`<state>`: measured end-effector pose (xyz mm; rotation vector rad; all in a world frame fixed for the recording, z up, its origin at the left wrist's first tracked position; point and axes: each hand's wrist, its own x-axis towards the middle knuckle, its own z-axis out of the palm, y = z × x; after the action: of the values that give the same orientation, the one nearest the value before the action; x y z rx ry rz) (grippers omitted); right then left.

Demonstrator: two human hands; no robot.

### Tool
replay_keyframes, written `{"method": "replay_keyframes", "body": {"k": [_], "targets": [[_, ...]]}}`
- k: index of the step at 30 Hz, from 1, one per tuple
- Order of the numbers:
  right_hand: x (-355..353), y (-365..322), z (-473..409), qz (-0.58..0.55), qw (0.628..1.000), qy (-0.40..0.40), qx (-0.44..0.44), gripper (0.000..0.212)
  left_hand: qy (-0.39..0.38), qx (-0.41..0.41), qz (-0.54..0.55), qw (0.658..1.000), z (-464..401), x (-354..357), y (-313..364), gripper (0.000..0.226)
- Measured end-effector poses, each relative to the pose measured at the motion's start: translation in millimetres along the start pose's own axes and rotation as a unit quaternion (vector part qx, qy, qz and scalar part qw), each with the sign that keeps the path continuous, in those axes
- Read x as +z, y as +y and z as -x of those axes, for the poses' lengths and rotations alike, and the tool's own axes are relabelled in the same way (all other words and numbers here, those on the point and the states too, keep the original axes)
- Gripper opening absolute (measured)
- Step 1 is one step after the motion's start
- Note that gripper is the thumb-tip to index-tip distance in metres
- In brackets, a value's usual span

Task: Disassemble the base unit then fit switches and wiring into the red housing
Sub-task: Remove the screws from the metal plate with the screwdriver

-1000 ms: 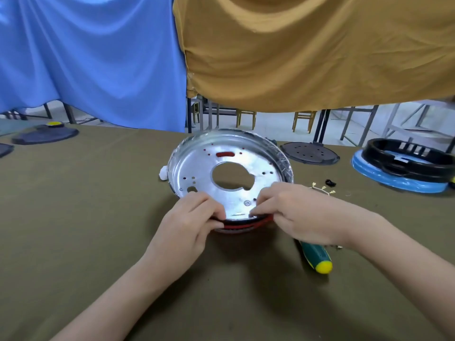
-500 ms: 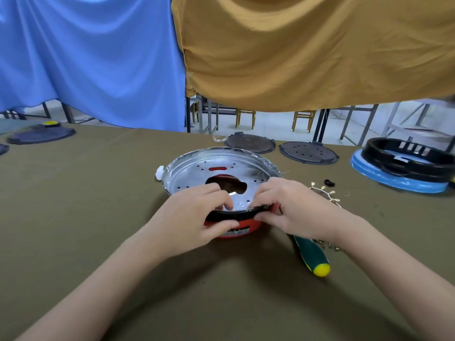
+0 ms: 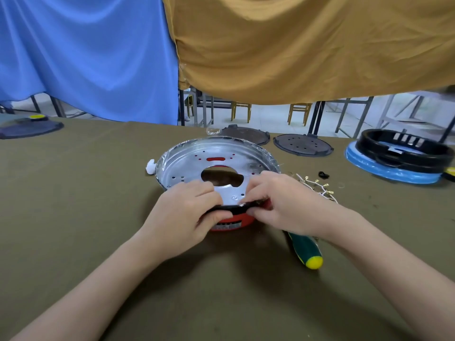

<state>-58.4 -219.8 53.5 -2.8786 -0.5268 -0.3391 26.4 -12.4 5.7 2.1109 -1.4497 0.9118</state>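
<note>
In the head view, the red housing (image 3: 230, 221) is seen at the middle of the olive-covered surface (image 3: 73, 205), topped by a silver metal plate (image 3: 216, 158) with a large central hole. Its near rim is gripped from both sides — by the left hand (image 3: 183, 217), fingers curled over the plate and thumb under the black edge, and by the right hand (image 3: 283, 205), pinching likewise. A green-handled screwdriver (image 3: 305, 249) lies just beside the right wrist; a wiring bundle (image 3: 317, 187) lies behind it.

metal plate (image 3: 216, 166) tipped flatter, red housing (image 3: 232, 221) now showing
</note>
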Motion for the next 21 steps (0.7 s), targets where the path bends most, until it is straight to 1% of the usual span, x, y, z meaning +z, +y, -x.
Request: {"method": "replay_keyframes", "body": {"k": [2,4,5,7,8,9,11,12,13,14,15,16,17,18,19,20,21], "targets": [[-2,1,-4,0.002,1.000,-0.013,0.011,0.011,-0.002,-0.011,0.020,1.000,-1,1,-1,0.032],[-5,1,-8,-0.007,0.999,-0.032,0.017,0.010,0.002,-0.022,0.029,0.999,-1,2,-1,0.032],[-7,2,-10,-0.008,0.999,-0.039,0.016,0.009,0.013,-0.033,0.033,0.999,-1,2,-1,0.032],[-12,3,-16,-0.019,0.999,-0.044,0.022,0.006,0.063,-0.066,0.030,0.995,0,1,0,0.033],[-15,3,-19,-0.037,0.998,-0.045,0.029,0.003,0.093,-0.089,0.019,0.992,1,-1,1,0.038],[-19,3,-22,-0.059,0.997,-0.044,0.036,0.006,0.116,-0.108,0.002,0.987,3,-2,2,0.048],[-26,4,-26,-0.100,0.993,-0.039,0.046,0.022,0.136,-0.131,-0.030,0.982,7,-6,6,0.068],[-30,4,-27,-0.116,0.991,-0.032,0.051,0.028,0.143,-0.159,-0.031,0.976,8,-7,9,0.079],[-33,4,-28,-0.127,0.990,-0.020,0.055,0.028,0.154,-0.212,-0.010,0.965,8,-7,10,0.092],[-35,5,-29,-0.134,0.989,-0.002,0.058,0.025,0.167,-0.288,0.039,0.942,7,-7,12,0.106],[-36,6,-30,-0.143,0.988,0.018,0.058,0.019,0.176,-0.377,0.107,0.903,6,-6,15,0.120],[-37,7,-29,-0.154,0.986,0.035,0.059,0.015,0.174,-0.465,0.184,0.848,4,-5,17,0.130],[-36,6,-30,-0.163,0.984,0.046,0.061,0.014,0.158,-0.535,0.260,0.788,4,-5,20,0.136],[-34,5,-30,-0.168,0.982,0.052,0.063,0.014,0.134,-0.574,0.339,0.733,4,-4,22,0.135],[-33,3,-30,-0.169,0.982,0.055,0.065,0.015,0.113,-0.583,0.423,0.684,4,-1,22,0.125],[-32,2,-32,-0.169,0.982,0.058,0.066,0.016,0.096,-0.569,0.503,0.644,4,4,21,0.105],[-32,0,-32,-0.174,0.980,0.061,0.068,0.015,0.086,-0.538,0.568,0.617,4,7,22,0.080]]}}
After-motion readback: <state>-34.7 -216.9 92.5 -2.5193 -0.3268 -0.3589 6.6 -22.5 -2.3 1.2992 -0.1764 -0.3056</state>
